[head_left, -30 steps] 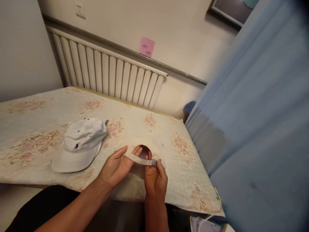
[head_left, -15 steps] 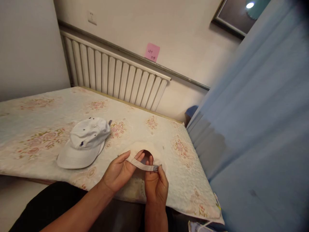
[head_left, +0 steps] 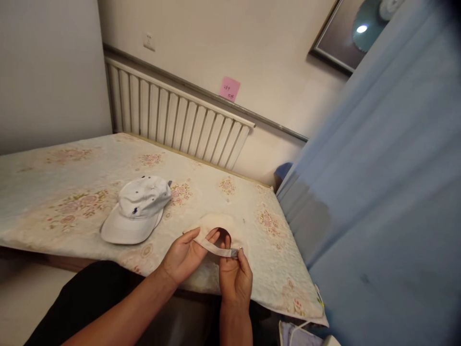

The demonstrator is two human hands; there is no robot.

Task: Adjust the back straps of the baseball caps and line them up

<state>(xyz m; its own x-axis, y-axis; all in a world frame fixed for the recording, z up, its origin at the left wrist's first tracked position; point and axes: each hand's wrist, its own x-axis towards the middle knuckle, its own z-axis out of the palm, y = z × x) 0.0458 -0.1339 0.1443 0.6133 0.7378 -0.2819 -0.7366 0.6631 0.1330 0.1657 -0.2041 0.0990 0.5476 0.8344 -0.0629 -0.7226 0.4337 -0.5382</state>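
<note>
Both hands are on a cream-coloured cap (head_left: 220, 220), its back opening facing me and its crown pale against the bed cover. My left hand (head_left: 185, 257) pinches the left end of its adjustment strap (head_left: 213, 248) between thumb and fingers. At the strap's right end, my right hand (head_left: 236, 278) grips near the metal buckle (head_left: 234, 253), thumb on top and fingertips reaching into the opening. The brim is hidden. To the left, a white baseball cap (head_left: 140, 206) with a small dark emblem rests on the bed, brim toward me.
The bed (head_left: 201, 190) has a floral cover. A white radiator (head_left: 173, 113) runs behind it, under a pink note (head_left: 229, 89) on the wall. A blue curtain (head_left: 378, 192) hangs on the right. A framed picture (head_left: 342, 38) is at upper right.
The view has shifted slightly, so the white cap and room sit further right and the wall lower. Both hands keep nearly the same hold on the cream cap's strap.
</note>
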